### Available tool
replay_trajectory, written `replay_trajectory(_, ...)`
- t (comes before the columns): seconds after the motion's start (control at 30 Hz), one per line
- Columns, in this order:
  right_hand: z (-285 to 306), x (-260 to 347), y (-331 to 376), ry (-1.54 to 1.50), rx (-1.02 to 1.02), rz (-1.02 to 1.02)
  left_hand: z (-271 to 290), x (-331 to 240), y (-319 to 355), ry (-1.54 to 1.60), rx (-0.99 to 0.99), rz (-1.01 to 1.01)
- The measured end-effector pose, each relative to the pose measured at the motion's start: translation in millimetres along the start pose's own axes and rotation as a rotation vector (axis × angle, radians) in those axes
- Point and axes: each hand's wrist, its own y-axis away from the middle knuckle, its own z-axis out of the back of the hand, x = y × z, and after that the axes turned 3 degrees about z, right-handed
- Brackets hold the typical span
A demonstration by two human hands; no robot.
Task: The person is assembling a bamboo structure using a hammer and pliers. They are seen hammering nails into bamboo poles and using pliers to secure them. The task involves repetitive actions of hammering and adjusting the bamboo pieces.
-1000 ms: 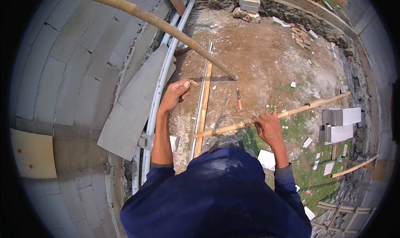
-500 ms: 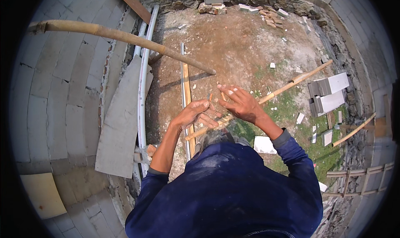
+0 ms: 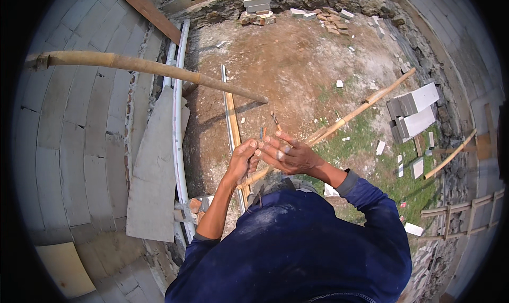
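Observation:
My left hand [image 3: 243,161] is closed in a pinch in front of my body. From between its fingertips stick up thin blue and orange pieces [image 3: 263,133], too small to name surely. My right hand [image 3: 290,157] has come against it, its fingers reaching across to the left fingertips. A thin brown stick with a dark tip [image 3: 276,121] rises from the right hand's fingers; its lower end is hidden. Below both hands a long bamboo pole [image 3: 339,123] runs slantwise over the ground.
A thick bamboo pole [image 3: 143,65] juts in from the left, above pale pipes [image 3: 179,117] and a grey board [image 3: 151,181]. A wooden strip [image 3: 231,120] lies on the dirt. Light blocks [image 3: 416,112] are stacked at right, broken bricks [image 3: 333,23] at the back. Block walls surround the plot.
My right hand has moved down and left to meet my left hand, its fingers now over the left fingertips. The view has shifted slightly.

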Motion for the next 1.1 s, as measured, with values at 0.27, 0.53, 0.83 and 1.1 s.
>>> replay_trajectory(0.27,0,-12,-6,-0.069,0.265,-0.038,-5,-4,8,-0.169,-0.005,-0.132)
replay_trajectory(0.53,10,-40,9,-0.034,0.264,-0.098,-5,-5,29,-0.094,0.084,-0.112)
replay_trajectory(0.83,30,-65,14,-0.305,0.397,-0.107,9,-16,16,-0.353,0.207,-0.091)
replay_trajectory(1.1,58,-99,17,-0.045,0.285,-0.091,36,-9,29,0.172,0.549,0.183)
